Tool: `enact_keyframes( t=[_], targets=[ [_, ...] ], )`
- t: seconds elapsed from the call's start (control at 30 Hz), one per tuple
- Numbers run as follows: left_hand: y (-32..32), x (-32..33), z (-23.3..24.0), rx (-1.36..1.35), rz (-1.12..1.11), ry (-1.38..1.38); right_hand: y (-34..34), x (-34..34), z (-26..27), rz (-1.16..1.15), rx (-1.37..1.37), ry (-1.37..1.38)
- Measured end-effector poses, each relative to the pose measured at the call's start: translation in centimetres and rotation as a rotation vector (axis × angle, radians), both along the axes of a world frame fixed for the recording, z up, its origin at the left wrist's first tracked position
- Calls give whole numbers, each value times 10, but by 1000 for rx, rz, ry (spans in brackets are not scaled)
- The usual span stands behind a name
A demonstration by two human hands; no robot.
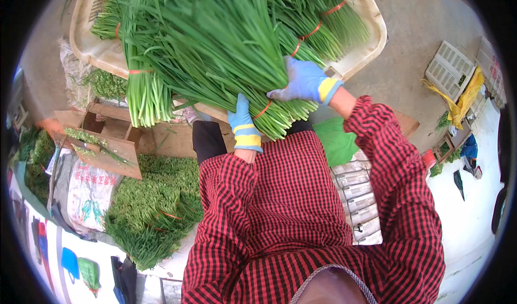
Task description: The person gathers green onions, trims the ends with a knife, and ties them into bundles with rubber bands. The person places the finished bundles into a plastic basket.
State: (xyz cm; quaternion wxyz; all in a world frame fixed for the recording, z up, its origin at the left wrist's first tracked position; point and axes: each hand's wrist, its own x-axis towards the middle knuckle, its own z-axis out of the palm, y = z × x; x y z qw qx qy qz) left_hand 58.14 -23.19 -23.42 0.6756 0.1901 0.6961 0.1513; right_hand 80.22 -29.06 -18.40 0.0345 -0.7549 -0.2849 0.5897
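My right hand (305,79), in a blue knit glove with a yellow cuff, grips the stem end of a large bunch of garlic chives (236,41). My left hand (245,122), gloved alike, clasps the side of banded stems (278,122) close to an orange band (262,109); its fingers are partly hidden beneath. Whether both hands hold one bunch or two overlapping ones, I cannot tell. The long leaves fan out over a pale plastic crate (373,51). Left of my hands, another banded bunch (149,98) hangs its pale stems over the crate's near rim.
More banded bunches (319,31) lie in the crate. A wooden box (109,118) stands at left, beside a heap of chives (153,191) and a printed woven sack (91,193). Green cloth or plastic (335,140) lies right of my lap. A white crate (450,69) stands farther right.
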Motion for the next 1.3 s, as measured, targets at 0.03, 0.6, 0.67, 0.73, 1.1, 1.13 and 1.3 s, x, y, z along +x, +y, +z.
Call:
enact_keyframes(
  t=[0.03, 0.6, 0.67, 0.73, 1.1, 1.13, 1.3],
  targets=[
    [-3, -3, -6, 49, -18, -2, 5, -3, -3, -12, 11, 9],
    [178, 14, 144, 1193, -1109, 641, 21, -66, 46, -110, 287, -864],
    [223, 29, 118, 1237, -1394, 809, 38, -97, 59, -293, 362, -670],
    [244, 28, 90, 1069, -1429, 700, 64, -127, 62, -513, 448, -357],
    [379, -17, 186, 36, -1027, -144, 181, -136, 110, -1193, 277, 1227],
    [375, -32, 212, 118, -1062, -54, 194, -137, 123, -1206, 200, 1209],
    [249, -117, 287, 439, -960, 339, 242, -173, 164, -1150, 587, 1327]
  ],
)
